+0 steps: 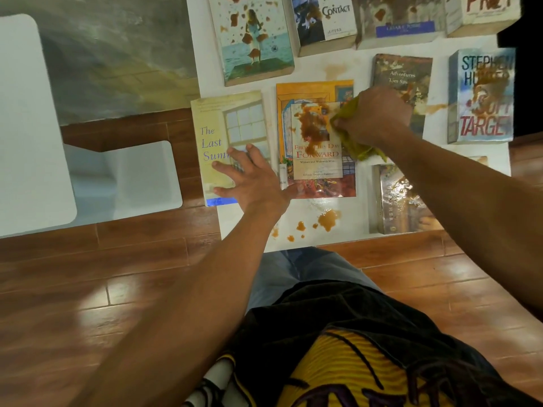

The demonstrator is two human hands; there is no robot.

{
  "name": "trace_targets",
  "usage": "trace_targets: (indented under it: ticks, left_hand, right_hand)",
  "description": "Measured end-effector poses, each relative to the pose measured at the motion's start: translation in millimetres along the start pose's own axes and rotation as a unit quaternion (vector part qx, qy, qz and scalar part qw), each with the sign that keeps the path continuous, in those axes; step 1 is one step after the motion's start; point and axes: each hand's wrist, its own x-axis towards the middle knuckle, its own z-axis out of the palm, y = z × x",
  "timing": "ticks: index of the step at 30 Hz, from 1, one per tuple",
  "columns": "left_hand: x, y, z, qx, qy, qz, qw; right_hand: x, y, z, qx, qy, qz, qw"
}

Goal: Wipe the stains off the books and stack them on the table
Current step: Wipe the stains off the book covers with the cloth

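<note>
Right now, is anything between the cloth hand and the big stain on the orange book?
Nothing visible. The right hand grips the yellow cloth at the brown stain's right edge on the orange book.

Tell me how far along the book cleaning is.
Early. Looks done: only The Last Summer shows a clean cover; the left hand rests on it. In hand: the right hand grips a yellow cloth against the brown stain on From This Day Forward. Left: Contact, Tom Sawyer, Soft Target and others remain stained, table spills too. Nothing is stacked.
</note>
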Motion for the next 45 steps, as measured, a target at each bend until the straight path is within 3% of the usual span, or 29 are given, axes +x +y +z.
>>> trace_targets:
  ticks: [10, 14, 18, 22, 26, 29, 34, 37, 41, 45]
  left_hand:
    - [-1.5, -1.5, -1.6, 0.002, -0.007, 0.000, 1.000]
    - [-0.5, -0.1, -2.0, 0.008, -0.007, 0.002, 1.000]
    - [-1.1, -1.7, -0.9, 0.004, -0.009, -0.003, 1.000]
    - [-0.4, 0.3, -1.4, 0.007, -0.008, -0.002, 1.000]
    - [-0.4, 0.1, -2.6, 0.007, -0.015, -0.005, 1.000]
    - [-1.4, 0.0, -1.8, 0.009, -0.011, -0.006, 1.000]
    - [-0.1, 0.6, -2.2, 0.002, -0.013, -0.007, 1.000]
    - [-0.4, 0.1, -1.7, 0.008, -0.012, -0.004, 1.000]
    - [0.0, -0.2, -2.0, 0.003, -0.010, -0.005, 1.000]
    - [-0.2, 0.2, -1.7, 0.005, -0.010, -0.004, 1.000]
  right_hand:
    - [10.7, -4.4, -2.3, -0.006, 0.021, -0.002, 1.000]
    - [9.8, -3.5, -1.4, -0.023, -0.017, -0.018, 0.999]
    - [14.8, -4.4, -6.4, -0.022, 0.027, -0.010, 0.999]
    - [11.5, -3.1, -4.0, -0.030, -0.011, -0.046, 0.998]
    - [14.5, -6.5, -6.5, -0.032, 0.019, -0.038, 0.999]
    - [9.9, -7.9, -2.2, -0.046, -0.018, -0.067, 0.997]
    - [17.2, -5.8, -2.4, -0.024, 0.030, -0.036, 0.999]
    - [17.9, -6.0, -1.7, -0.043, -0.015, -0.063, 0.997]
    - [26.7, -3.6, -9.9, -0.062, 0.021, -0.054, 0.996]
    - [24.7, -2.5, -7.1, -0.081, -0.025, -0.083, 0.993]
